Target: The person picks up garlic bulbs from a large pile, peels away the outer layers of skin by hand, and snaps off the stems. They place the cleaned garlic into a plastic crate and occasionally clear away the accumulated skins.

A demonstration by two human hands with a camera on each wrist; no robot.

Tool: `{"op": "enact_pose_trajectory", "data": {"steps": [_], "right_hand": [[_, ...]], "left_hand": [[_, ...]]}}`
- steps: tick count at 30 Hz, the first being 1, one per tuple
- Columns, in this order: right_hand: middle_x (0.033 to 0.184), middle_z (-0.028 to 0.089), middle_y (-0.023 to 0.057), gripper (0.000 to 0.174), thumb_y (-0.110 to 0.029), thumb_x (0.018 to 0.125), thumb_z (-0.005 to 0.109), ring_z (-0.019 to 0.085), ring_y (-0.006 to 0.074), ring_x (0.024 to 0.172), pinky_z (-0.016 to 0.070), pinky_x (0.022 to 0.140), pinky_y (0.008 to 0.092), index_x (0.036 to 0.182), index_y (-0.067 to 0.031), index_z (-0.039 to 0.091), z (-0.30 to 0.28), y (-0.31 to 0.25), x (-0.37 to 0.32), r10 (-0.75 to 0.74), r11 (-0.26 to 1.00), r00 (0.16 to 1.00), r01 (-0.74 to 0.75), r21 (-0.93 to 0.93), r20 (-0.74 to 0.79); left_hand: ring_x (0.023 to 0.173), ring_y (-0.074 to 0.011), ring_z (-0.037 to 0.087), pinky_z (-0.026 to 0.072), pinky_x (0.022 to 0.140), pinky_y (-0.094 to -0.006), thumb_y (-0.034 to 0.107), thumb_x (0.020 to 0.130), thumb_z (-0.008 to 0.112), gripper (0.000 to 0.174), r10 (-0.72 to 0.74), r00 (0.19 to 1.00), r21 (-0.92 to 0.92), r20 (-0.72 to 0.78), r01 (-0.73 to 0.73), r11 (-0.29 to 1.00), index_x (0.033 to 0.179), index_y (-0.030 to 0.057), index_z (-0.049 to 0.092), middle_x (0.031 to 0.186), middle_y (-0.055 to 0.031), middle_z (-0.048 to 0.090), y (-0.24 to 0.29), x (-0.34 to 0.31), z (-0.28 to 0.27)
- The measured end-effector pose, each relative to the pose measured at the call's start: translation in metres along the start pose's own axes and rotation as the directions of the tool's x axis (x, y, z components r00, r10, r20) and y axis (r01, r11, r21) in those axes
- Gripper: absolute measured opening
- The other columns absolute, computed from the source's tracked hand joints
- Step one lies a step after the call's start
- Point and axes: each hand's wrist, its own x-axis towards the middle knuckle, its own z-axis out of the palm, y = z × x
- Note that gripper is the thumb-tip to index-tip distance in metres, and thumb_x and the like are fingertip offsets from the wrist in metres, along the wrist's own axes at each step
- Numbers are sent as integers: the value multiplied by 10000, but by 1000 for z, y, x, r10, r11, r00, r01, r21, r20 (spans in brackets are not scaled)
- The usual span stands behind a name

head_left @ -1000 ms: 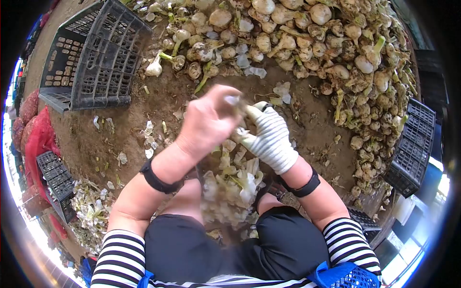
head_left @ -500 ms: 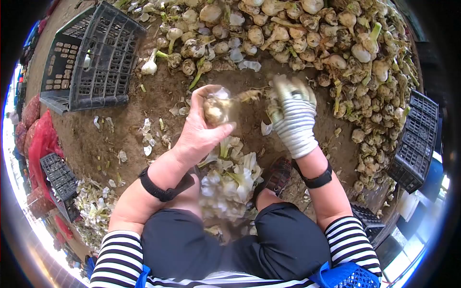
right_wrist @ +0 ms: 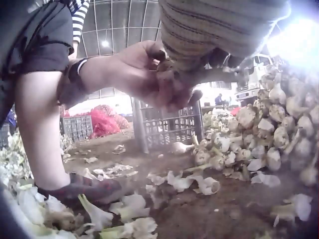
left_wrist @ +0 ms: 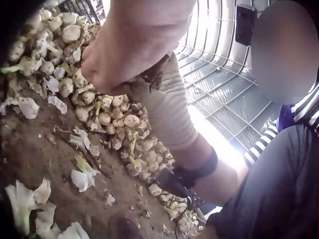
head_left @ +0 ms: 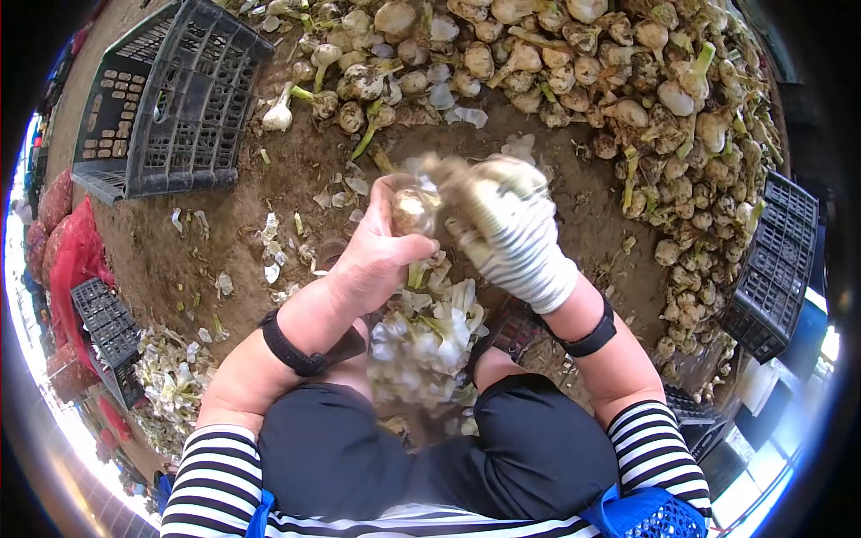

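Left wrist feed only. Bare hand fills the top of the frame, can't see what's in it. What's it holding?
Observer: Head view shows the left hand gripping a garlic bulb.
Operator: And the gloved one?
Observer: The right hand has its fingers curled over that bulb's far end. It's blurred, so no finer detail.
Operator: Anything behind them?
Observer: Right wrist view shows red mesh sacks beyond a black crate.
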Motion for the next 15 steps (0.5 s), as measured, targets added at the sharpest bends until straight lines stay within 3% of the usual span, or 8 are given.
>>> {"op": "enact_pose_trajectory", "data": {"steps": [1,4,7,9,12,13,14,15], "right_hand": [[823,573,-20,545,-114,668,586,538,194,848,406,841,373,1211,-149,551,12,3,-4,-142,990,986,141,-16,-83],[770,539,-33,546,-192,677,589,521,191,854,396,834,361,1220,-154,548,19,6,-10,-188,972,982,185,-145,-6],[774,543,-24,557,-198,684,584,521,190,848,397,814,361,1235,-134,534,15,2,-6,-119,987,991,124,-103,56],[773,543,-19,563,-200,686,584,521,191,844,397,803,364,1241,-122,528,19,5,-6,-133,981,990,139,-136,52],[778,545,-14,572,-200,688,583,523,194,837,398,805,372,1249,-107,519,18,5,-8,-131,977,989,140,-163,63],[784,547,-14,575,-197,689,583,524,195,834,399,819,377,1252,-103,516,17,3,-8,-114,979,991,124,-159,75],[784,547,-14,575,-197,689,583,524,195,834,399,819,377,1252,-103,516,17,3,-8,-122,978,990,133,-159,77],[789,547,-16,569,-193,686,585,526,197,829,400,833,382,1245,-100,522,17,2,-8,-129,979,990,137,-153,65]], "left_hand": [[1043,-150,490,423,857,-273,-141,686,513,704,-49,999,45,2,49,998,1307,106,293,1165,-53,464,-2,0,-1],[1117,-177,483,393,915,-288,-167,683,471,776,-132,991,77,-31,134,988,1378,110,267,1262,-50,451,-6,0,-2],[1122,-179,480,391,920,-290,-137,694,500,718,-47,998,170,-44,54,984,1350,84,312,1234,-63,474,-9,2,-5],[952,-138,498,446,813,-272,2,728,645,635,-24,999,226,-29,30,974,1278,28,328,1060,-69,486,-4,4,-4],[956,-171,591,510,792,-318,124,798,653,563,-197,974,183,-111,215,959,1277,33,373,1108,-73,556,7,5,-7],[830,-184,637,551,679,-328,334,854,605,512,-248,962,195,-111,266,944,1242,49,432,1076,-76,587,5,5,-10],[830,-184,637,551,679,-328,334,854,605,512,-242,964,191,-113,260,947,1242,49,432,1076,-76,587,4,7,-17],[807,-194,643,548,650,-321,414,865,551,509,-371,928,71,-26,371,926,1223,62,465,1066,-83,601,3,9,-26]]}}
